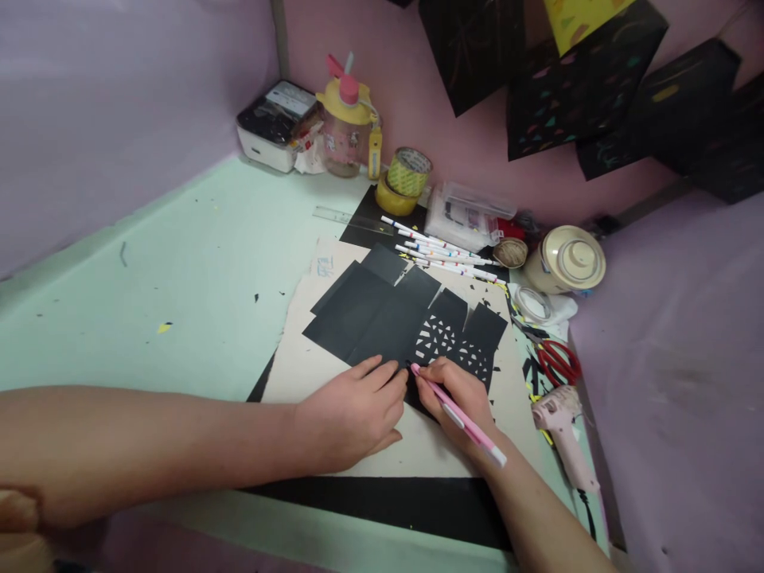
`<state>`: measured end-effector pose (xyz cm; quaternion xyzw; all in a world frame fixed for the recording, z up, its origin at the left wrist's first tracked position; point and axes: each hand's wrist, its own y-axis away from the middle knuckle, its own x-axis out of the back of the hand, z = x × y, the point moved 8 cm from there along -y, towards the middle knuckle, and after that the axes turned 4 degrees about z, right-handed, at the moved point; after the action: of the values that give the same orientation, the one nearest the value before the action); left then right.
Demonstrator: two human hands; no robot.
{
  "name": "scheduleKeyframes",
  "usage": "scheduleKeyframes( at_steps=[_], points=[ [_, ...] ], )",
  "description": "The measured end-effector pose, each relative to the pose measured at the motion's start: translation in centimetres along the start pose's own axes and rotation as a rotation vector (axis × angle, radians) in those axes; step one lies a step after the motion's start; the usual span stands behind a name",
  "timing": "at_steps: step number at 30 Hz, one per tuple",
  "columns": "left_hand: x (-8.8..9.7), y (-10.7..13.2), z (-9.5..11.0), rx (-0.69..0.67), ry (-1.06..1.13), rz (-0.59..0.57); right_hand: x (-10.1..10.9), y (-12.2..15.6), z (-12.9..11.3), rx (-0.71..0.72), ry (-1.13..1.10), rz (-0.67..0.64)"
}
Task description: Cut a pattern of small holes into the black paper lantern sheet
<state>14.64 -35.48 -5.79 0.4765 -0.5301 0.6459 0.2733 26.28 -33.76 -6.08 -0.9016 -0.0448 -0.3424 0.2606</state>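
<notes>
A black paper sheet (382,306), creased and slit into flaps along its far edge, lies on a pale board (292,374). Small white-looking cut-outs (435,338) pattern its right part. My left hand (358,410) rests at the paper's near edge, fingers stretched out and pressing down. Close beside those fingertips, my right hand (457,390) grips a slim pink pen-shaped craft knife (457,410) with a white end. Its tip points at the paper beside my left fingers; the blade is too small to make out.
White pens (447,251), tape rolls (409,171), a ruler (331,214) and a clear plastic box (462,219) lie behind. A drinking bottle (346,131) stands at the back. On the right are a lidded jar (567,263), red-handled scissors (558,362) and a glue gun (564,430). Black paper pieces (585,87) hang above.
</notes>
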Motion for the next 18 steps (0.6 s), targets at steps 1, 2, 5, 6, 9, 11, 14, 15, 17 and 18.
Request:
scheduleKeyframes(
  at_steps=[1, 2, 5, 6, 9, 11, 14, 15, 17, 18],
  points=[
    [0.02, -0.02, 0.01, -0.001, 0.000, 0.000, -0.02, 0.04, 0.06, -0.001, 0.003, 0.000],
    [0.03, -0.04, 0.01, -0.001, 0.000, 0.000, -0.03, 0.07, 0.09, 0.000, 0.006, 0.001],
    [0.06, -0.08, 0.04, -0.006, -0.006, 0.000, 0.01, 0.09, 0.21, -0.009, -0.004, 0.008],
    [0.05, -0.08, 0.04, -0.006, -0.010, 0.000, 0.02, 0.08, 0.27, -0.015, -0.011, 0.010],
    [-0.03, -0.04, 0.06, -0.007, -0.016, -0.002, 0.07, 0.06, 0.43, -0.034, -0.016, 0.013],
    [-0.10, -0.03, 0.06, -0.006, -0.014, -0.004, 0.09, 0.03, 0.49, -0.046, -0.015, 0.012],
    [-0.08, -0.11, 0.04, -0.002, -0.011, -0.001, 0.10, -0.06, 0.46, -0.063, -0.023, 0.009],
    [-0.06, -0.15, 0.03, 0.000, -0.011, 0.001, 0.11, -0.09, 0.42, -0.067, -0.025, 0.010],
    [0.01, -0.20, 0.00, 0.002, -0.010, 0.003, 0.12, -0.16, 0.40, -0.080, -0.039, 0.011],
    [0.03, -0.21, -0.02, 0.004, -0.010, 0.003, 0.21, -0.18, 0.49, -0.094, -0.061, 0.021]
  ],
)
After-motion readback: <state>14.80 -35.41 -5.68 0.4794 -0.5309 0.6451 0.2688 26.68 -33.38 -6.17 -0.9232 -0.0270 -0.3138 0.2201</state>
